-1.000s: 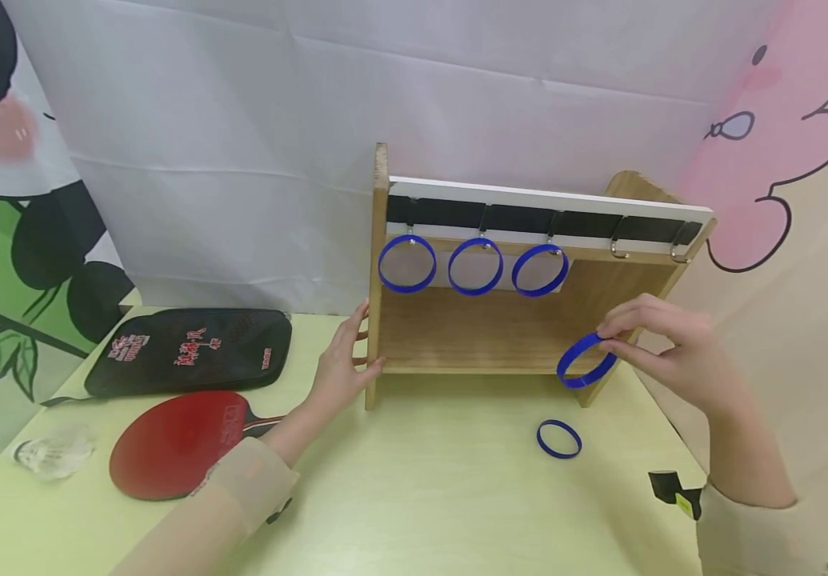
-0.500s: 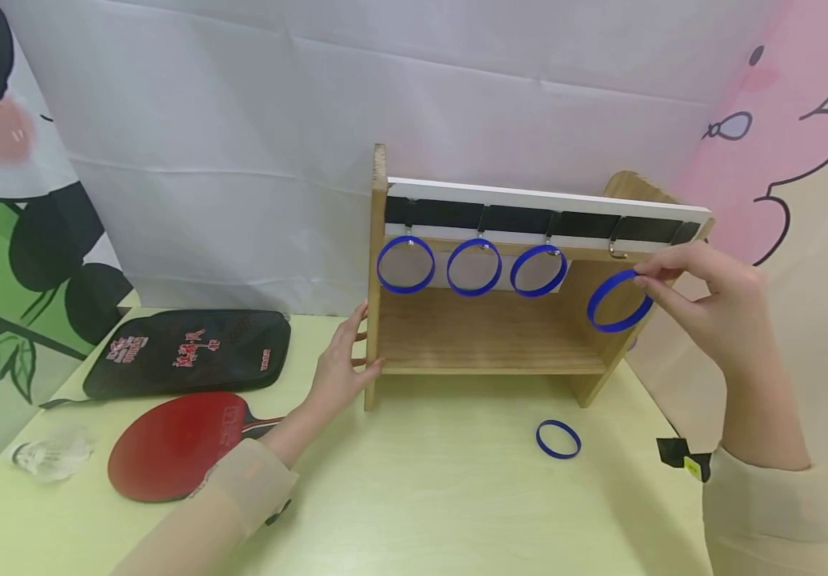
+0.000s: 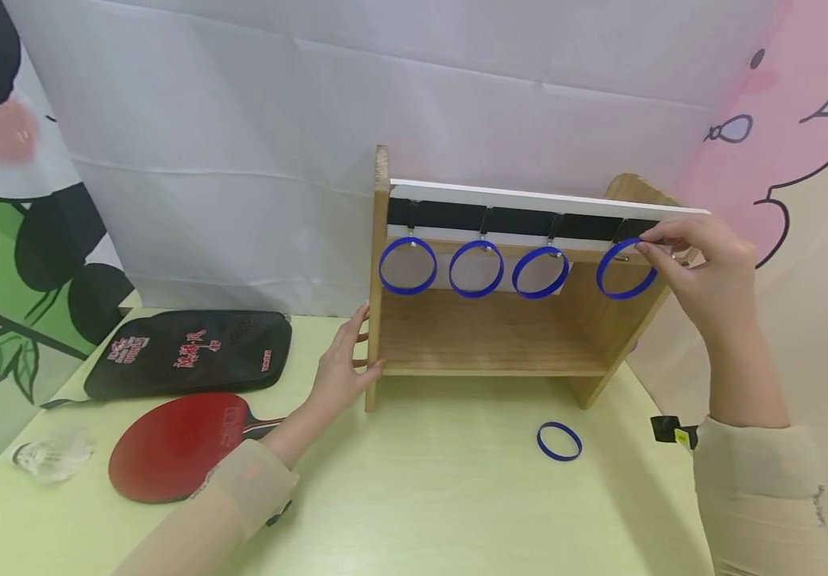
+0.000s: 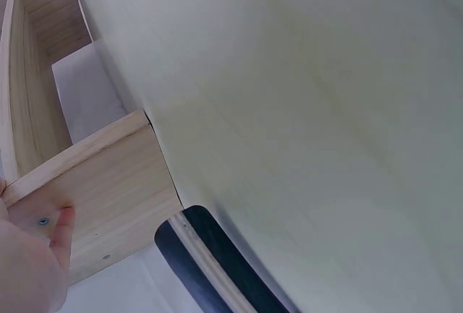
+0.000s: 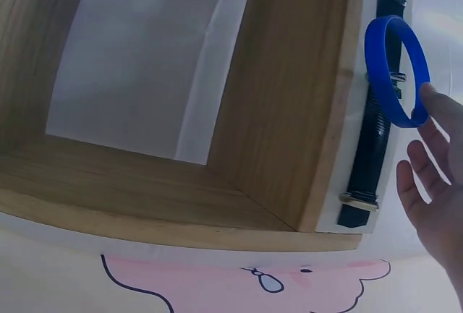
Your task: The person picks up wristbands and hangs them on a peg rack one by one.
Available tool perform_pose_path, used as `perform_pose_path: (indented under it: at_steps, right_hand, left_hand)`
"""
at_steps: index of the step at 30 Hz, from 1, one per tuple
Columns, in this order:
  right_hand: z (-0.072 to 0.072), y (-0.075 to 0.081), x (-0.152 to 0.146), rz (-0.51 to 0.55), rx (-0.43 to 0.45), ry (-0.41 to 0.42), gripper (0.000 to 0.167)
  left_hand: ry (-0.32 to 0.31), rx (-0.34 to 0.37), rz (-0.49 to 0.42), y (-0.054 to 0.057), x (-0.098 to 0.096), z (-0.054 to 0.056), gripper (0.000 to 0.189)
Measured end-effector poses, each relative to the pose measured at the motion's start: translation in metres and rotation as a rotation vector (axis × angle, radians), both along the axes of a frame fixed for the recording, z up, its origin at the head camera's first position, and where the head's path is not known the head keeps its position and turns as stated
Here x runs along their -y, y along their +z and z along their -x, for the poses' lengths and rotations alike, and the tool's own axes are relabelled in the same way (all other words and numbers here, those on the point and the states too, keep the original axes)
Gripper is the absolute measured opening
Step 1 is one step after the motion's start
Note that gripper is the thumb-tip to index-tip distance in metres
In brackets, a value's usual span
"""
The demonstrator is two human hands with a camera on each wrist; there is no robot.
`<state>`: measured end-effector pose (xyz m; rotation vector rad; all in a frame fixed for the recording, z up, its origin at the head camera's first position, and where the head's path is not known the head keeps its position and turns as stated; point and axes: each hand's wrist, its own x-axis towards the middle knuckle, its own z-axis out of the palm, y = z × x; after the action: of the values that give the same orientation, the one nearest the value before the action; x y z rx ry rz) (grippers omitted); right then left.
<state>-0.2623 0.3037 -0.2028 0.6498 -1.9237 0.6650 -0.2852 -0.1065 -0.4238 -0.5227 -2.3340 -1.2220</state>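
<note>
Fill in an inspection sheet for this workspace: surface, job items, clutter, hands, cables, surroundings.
Surface: pale yellow-green table.
Job items: wooden rack upright; three blue rings hang from hooks; held ring at the fourth hook, seating unclear; loose ring on the table; fifth hook bare.
Clutter: black case, red paddle and shuttlecock, all at left.
Left hand: fingers on the rack's left side panel, thumb over its front edge.
Right hand: pinches the held ring.
Cables: nothing seen.
Surroundings: white sheet behind; cartoon prints at both sides.
</note>
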Motion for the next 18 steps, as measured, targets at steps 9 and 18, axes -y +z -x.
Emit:
perform_pose_path:
  at_steps: [9, 18]
  right_hand:
    - [0.010, -0.010, -0.001, -0.009, 0.013, -0.035, 0.009]
    - [0.013, -0.022, -0.003, -0.028, 0.013, -0.037, 0.016]
  left_hand:
    - [-0.005, -0.011, -0.004, 0.001, 0.000, -0.001, 0.094]
    - [0.001, -0.006, -0.005, 0.001, -0.001, -0.002, 0.098]
